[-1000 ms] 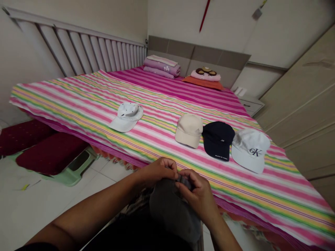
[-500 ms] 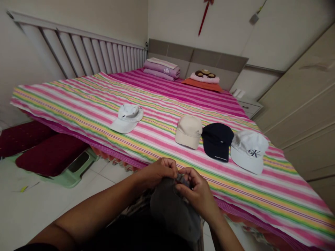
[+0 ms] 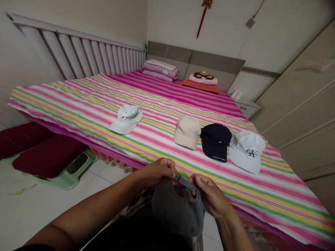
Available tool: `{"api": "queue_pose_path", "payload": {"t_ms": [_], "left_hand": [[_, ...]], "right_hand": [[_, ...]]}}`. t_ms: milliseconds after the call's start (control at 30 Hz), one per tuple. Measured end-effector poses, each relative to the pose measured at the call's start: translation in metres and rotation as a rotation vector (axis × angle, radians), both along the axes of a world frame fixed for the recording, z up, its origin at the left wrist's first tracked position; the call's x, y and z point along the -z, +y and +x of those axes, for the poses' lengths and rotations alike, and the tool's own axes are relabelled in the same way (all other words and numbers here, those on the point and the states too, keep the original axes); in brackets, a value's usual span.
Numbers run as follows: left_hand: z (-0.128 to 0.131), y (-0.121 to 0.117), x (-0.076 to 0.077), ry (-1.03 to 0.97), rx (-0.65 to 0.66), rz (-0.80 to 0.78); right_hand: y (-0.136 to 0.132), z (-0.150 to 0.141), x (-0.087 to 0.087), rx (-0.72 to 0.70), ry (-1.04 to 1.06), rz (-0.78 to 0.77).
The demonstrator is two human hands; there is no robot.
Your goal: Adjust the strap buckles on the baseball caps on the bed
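I hold a grey cap (image 3: 175, 211) low in front of me, at the near edge of the bed. My left hand (image 3: 157, 170) pinches the left end of its back strap (image 3: 185, 182). My right hand (image 3: 211, 195) grips the strap's right end, fingers closed on it. The strap is stretched between the two hands, with the cap's opening facing up. On the striped bedspread (image 3: 78, 101) beyond lie a white cap (image 3: 126, 119) to the left, then a beige cap (image 3: 187, 131), a navy cap (image 3: 216, 141) and a white cap with a logo (image 3: 246, 151) in a row.
Folded purple bedding (image 3: 161, 69) and a pink and orange pillow stack (image 3: 202, 81) lie by the headboard. A slatted rail (image 3: 86, 52) runs along the bed's far side. Dark red cushions on a green stool (image 3: 49, 160) stand on the floor at left. A wardrobe (image 3: 303, 104) stands at right.
My right hand has moved to the right, away from the left, drawing the strap out straight. The cap's opening now shows between the hands. The view has tilted slightly.
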State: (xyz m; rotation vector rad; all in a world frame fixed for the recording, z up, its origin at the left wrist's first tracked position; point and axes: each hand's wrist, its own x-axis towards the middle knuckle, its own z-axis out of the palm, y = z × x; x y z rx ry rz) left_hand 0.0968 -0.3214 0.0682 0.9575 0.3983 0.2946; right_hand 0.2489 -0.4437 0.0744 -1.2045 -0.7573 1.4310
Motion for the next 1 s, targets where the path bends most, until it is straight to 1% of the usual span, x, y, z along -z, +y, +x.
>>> {"api": "queue_pose_path", "payload": {"t_ms": [167, 300, 367, 433, 467, 567, 600, 667, 767, 867, 933, 1000], "left_hand": [[0.003, -0.001, 0.002, 0.013, 0.017, -0.007], [0.005, -0.002, 0.001, 0.016, 0.011, -0.008], [0.006, -0.003, 0.000, 0.020, 0.013, -0.002], [0.007, -0.004, -0.001, 0.022, 0.018, 0.010], [0.008, -0.005, -0.002, 0.025, 0.014, 0.014], [0.009, -0.005, -0.007, 0.058, -0.007, 0.027], [0.009, -0.006, -0.008, 0.071, -0.008, 0.030], [0.009, -0.006, -0.012, 0.090, -0.002, 0.027], [0.009, -0.006, -0.014, 0.098, 0.009, 0.009], [0.007, -0.004, -0.011, 0.084, 0.026, -0.007], [0.005, -0.001, -0.008, 0.061, 0.046, -0.025], [0.001, 0.002, -0.007, 0.020, 0.095, -0.053]], "right_hand": [[-0.002, 0.002, 0.001, -0.094, -0.027, 0.034], [0.003, -0.002, -0.003, -0.052, -0.034, 0.013], [0.007, -0.006, -0.007, -0.037, -0.086, 0.014], [0.010, -0.010, -0.012, -0.037, -0.235, 0.055], [0.011, -0.013, -0.014, -0.029, -0.366, 0.092], [0.012, -0.020, -0.020, 0.012, -0.851, 0.228], [0.011, -0.022, -0.021, 0.020, -0.974, 0.268], [0.010, -0.025, -0.023, 0.033, -1.110, 0.322], [0.008, -0.026, -0.022, 0.067, -1.183, 0.397], [0.007, -0.025, -0.020, 0.088, -1.197, 0.482], [0.006, -0.025, -0.020, 0.102, -1.165, 0.493], [0.005, -0.024, -0.021, 0.113, -1.092, 0.465]]}}
